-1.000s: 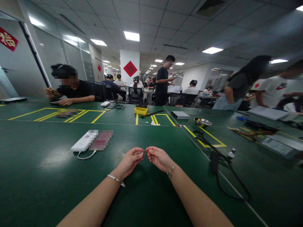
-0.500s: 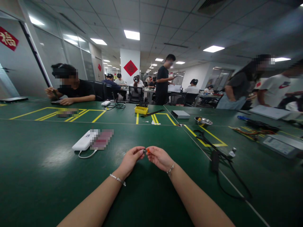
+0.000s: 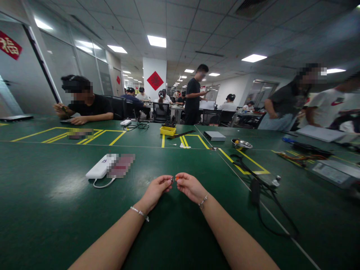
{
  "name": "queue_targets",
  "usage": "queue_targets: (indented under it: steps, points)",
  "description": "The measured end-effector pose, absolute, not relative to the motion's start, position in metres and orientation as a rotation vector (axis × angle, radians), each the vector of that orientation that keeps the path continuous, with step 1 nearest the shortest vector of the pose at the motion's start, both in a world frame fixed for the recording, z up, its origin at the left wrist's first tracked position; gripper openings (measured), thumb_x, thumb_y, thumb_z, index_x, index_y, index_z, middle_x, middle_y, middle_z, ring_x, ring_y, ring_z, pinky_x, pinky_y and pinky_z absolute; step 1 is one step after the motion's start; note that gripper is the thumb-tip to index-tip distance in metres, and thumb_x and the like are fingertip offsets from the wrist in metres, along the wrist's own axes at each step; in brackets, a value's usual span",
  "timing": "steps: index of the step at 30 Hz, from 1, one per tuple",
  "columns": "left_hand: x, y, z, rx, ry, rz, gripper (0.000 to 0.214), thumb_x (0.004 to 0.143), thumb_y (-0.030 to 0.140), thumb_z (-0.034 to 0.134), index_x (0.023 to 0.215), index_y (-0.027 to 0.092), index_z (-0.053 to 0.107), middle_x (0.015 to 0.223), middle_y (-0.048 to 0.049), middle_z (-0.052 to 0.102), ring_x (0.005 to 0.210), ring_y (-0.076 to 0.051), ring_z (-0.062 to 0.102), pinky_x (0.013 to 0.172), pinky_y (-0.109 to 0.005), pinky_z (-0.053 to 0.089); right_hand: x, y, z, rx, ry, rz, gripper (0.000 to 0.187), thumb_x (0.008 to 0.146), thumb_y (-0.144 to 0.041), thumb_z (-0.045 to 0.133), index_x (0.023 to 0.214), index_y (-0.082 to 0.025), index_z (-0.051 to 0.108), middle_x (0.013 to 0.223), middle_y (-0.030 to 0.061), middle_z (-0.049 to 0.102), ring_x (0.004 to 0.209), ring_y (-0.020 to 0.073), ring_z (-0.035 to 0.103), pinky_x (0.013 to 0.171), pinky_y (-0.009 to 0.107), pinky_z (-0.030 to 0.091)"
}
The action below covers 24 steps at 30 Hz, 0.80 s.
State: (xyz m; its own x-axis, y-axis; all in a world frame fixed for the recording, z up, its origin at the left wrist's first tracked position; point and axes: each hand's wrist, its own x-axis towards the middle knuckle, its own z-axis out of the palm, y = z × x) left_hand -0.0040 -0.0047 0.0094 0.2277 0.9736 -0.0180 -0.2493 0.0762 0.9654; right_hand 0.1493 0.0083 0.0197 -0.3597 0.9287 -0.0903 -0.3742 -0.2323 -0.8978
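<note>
My left hand (image 3: pixel 158 190) pinches a small silvery metal piece (image 3: pixel 172 180) between thumb and fingertips; its kind is too small to make out. Facing it, my right hand (image 3: pixel 190 186) is closed on a small orange piece (image 3: pixel 177 179), mostly covered by the fingers. A narrow gap separates the two pieces. Both hands are over the green table (image 3: pixel 180 232), near its middle, and each wrist wears a silvery bracelet.
A white power bank (image 3: pixel 98 167) with a short cable lies to the left. Black cables (image 3: pixel 255 193) trail on the right. Farther back are a yellow bin (image 3: pixel 168 131), a grey box (image 3: pixel 214 136), a metal bowl (image 3: pixel 242 144) and a metal-cased unit (image 3: pixel 334 172). Several people are around.
My hands have drawn slightly apart, so a gap now shows between the silvery piece and the orange piece. At the right, a standing person has shifted a little.
</note>
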Motion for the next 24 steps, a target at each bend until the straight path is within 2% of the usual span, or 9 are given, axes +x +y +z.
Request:
queue_targets:
  steps: [3, 7, 11, 16, 20, 24]
  points:
    - [-0.0046, -0.0041, 0.0078, 1.097, 0.884, 1.123, 0.031, 0.062, 0.028, 0.061, 0.089, 0.013, 0.056, 0.074, -0.0036, 0.058, 0.062, -0.009, 0.052, 0.057, -0.02, 0.038, 0.1493, 0.0086, 0.0196, -0.829, -1.034, 1.752, 0.023, 0.056, -0.025, 0.067, 0.074, -0.015, 0.054, 0.063, -0.0018, 0.054, 0.051, 0.0051, 0.047, 0.055, 0.021, 0.037]
    - [-0.0044, -0.0032, 0.005, 1.177, 0.93, 1.126, 0.03, 0.067, 0.037, 0.054, 0.085, 0.013, 0.056, 0.064, -0.0014, 0.055, 0.055, -0.009, 0.049, 0.048, -0.018, 0.035, 0.1487, 0.0095, 0.0178, -0.834, -1.057, 1.76, 0.023, 0.064, -0.035, 0.059, 0.067, -0.014, 0.053, 0.054, -0.003, 0.05, 0.048, 0.0049, 0.045, 0.051, 0.02, 0.035]
    - [-0.0032, -0.0047, 0.0074, 1.229, 0.948, 1.12, 0.032, 0.071, 0.043, 0.047, 0.072, 0.013, 0.054, 0.06, -0.0008, 0.054, 0.051, -0.008, 0.047, 0.045, -0.018, 0.032, 0.1487, 0.0095, 0.017, -0.834, -1.081, 1.753, 0.019, 0.063, -0.03, 0.061, 0.068, -0.014, 0.053, 0.056, -0.003, 0.051, 0.049, 0.005, 0.045, 0.052, 0.02, 0.035]
    - [-0.0011, -0.0078, 0.0111, 1.275, 0.988, 1.093, 0.037, 0.073, 0.047, 0.041, 0.071, 0.012, 0.054, 0.055, -0.0007, 0.052, 0.049, -0.009, 0.046, 0.043, -0.019, 0.031, 0.1502, 0.0086, 0.0167, -0.834, -1.076, 1.743, 0.024, 0.056, -0.019, 0.066, 0.076, -0.015, 0.053, 0.067, -0.0009, 0.056, 0.054, 0.0056, 0.049, 0.056, 0.021, 0.037]
    - [-0.0002, -0.0075, 0.0101, 1.327, 1.012, 1.068, 0.035, 0.073, 0.045, 0.042, 0.068, 0.013, 0.052, 0.059, -0.0014, 0.053, 0.052, -0.009, 0.047, 0.046, -0.019, 0.033, 0.1517, 0.0102, 0.015, -0.848, -1.068, 1.737, 0.026, 0.055, -0.023, 0.067, 0.076, -0.014, 0.054, 0.07, 0.0003, 0.057, 0.055, 0.0059, 0.05, 0.058, 0.022, 0.037]
    - [-0.0006, -0.0061, 0.0093, 1.336, 1.016, 1.062, 0.031, 0.072, 0.042, 0.045, 0.076, 0.013, 0.053, 0.066, -0.0019, 0.056, 0.059, -0.01, 0.051, 0.05, -0.019, 0.035, 0.1519, 0.0127, 0.013, -0.875, -1.06, 1.708, 0.025, 0.061, -0.035, 0.062, 0.071, -0.013, 0.054, 0.063, -0.0001, 0.055, 0.051, 0.0054, 0.048, 0.054, 0.021, 0.036]
